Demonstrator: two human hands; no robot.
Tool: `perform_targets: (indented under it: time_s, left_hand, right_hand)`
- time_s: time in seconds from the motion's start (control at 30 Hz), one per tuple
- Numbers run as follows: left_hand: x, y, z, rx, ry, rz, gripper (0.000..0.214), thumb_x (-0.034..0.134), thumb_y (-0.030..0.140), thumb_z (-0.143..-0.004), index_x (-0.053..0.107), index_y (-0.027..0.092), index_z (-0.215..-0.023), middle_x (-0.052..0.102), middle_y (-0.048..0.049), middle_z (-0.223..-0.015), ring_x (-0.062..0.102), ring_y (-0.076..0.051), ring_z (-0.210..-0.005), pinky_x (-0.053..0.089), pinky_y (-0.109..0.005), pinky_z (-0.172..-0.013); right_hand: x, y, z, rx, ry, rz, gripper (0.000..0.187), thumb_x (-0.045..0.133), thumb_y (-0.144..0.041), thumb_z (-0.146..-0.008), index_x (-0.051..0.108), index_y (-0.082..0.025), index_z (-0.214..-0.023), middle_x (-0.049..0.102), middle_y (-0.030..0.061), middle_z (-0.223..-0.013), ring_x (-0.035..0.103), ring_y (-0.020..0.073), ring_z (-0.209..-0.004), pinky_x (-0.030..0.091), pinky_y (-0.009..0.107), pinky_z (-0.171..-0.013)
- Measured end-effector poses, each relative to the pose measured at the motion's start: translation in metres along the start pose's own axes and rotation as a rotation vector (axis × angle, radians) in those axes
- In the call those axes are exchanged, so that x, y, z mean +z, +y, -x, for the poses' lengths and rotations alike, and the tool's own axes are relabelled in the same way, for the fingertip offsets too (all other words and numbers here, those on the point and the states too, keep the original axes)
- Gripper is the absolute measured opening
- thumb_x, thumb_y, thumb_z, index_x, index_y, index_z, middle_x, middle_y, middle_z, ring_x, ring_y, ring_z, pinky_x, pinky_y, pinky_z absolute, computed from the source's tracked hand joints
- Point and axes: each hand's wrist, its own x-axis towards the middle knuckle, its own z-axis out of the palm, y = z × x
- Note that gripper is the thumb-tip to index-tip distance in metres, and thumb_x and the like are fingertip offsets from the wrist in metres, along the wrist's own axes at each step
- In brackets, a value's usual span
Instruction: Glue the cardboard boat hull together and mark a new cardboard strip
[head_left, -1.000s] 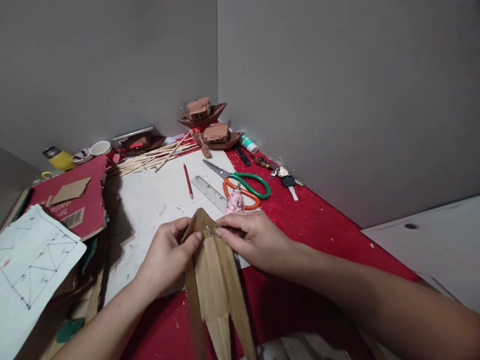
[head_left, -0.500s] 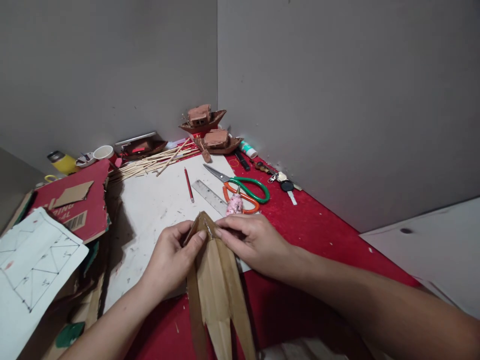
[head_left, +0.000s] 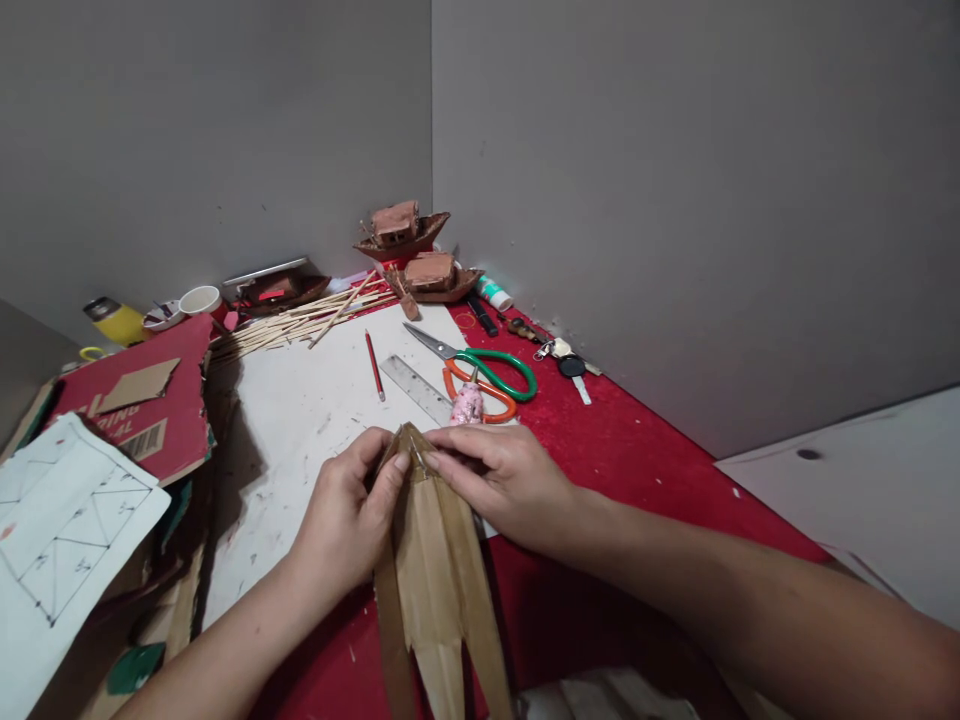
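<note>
While the strip's near end hangs in two points toward the near edge, the folded brown cardboard strip point(head_left: 431, 560) lies centrally between both hands, far tip raised to a peak. Left hand point(head_left: 349, 500): thumb and fingers pinching the tip's left flank. Right hand point(head_left: 510, 480): thumb and forefinger gripping its right flank. Change noted: compared with a second ago, the left thumb sits closer to the right fingertips and the peak is narrower; in judgement, the flanks are being pressed together along the pale seam. Bounds, far side: pink bottle point(head_left: 468, 403) just beyond the right knuckles, scissors point(head_left: 491, 372) behind it, ruler point(head_left: 416, 388) and pencil point(head_left: 374, 365) to the left. Left: white sheet point(head_left: 277, 430), bounded by red carton panel point(head_left: 176, 425) and drawn diagram point(head_left: 82, 520), near the left forearm. Right: a broad stretch of red tabletop point(head_left: 607, 440) between forearm and grey wall point(head_left: 675, 200), offering most elbow room.
</note>
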Motion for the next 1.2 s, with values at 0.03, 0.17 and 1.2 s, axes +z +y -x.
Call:
perform_targets:
  time_s: [0.03,0.17,1.2]
  left_hand:
    - [0.000,0.001,0.000,0.010,-0.001,-0.006,0.021,0.049,0.034,-0.093,0.054,0.019,-0.080,0.052,0.0024,-0.073,0.047,-0.013,-0.069,0.038,-0.022,-0.065]
    - [0.001,0.004,-0.001,0.037,0.000,-0.010,0.022,0.049,0.032,-0.093,0.052,0.019,-0.076,0.049,0.0036,-0.069,0.045,-0.012,-0.067,0.037,-0.022,-0.064]
    - [0.011,0.005,0.001,0.283,0.147,-0.147,0.021,0.047,0.022,-0.095,0.066,0.018,-0.103,0.066,0.0019,-0.076,0.059,-0.011,-0.068,0.044,-0.019,-0.065]
  right_hand:
    - [0.000,0.000,0.000,-0.030,0.003,0.011,0.019,0.053,-0.018,-0.089,0.071,-0.017,-0.093,0.076,0.0060,-0.086,0.070,0.0164,-0.076,0.052,0.026,-0.072]
    - [0.001,0.000,0.001,-0.087,0.007,0.058,0.019,0.051,-0.018,-0.092,0.070,-0.018,-0.092,0.075,0.0059,-0.083,0.069,0.0164,-0.075,0.053,0.026,-0.071]
    - [-0.003,-0.007,-0.006,-0.193,0.168,-0.053,0.016,0.054,-0.011,-0.089,0.070,-0.014,-0.087,0.066,0.0041,-0.072,0.060,0.0128,-0.067,0.048,0.025,-0.065]
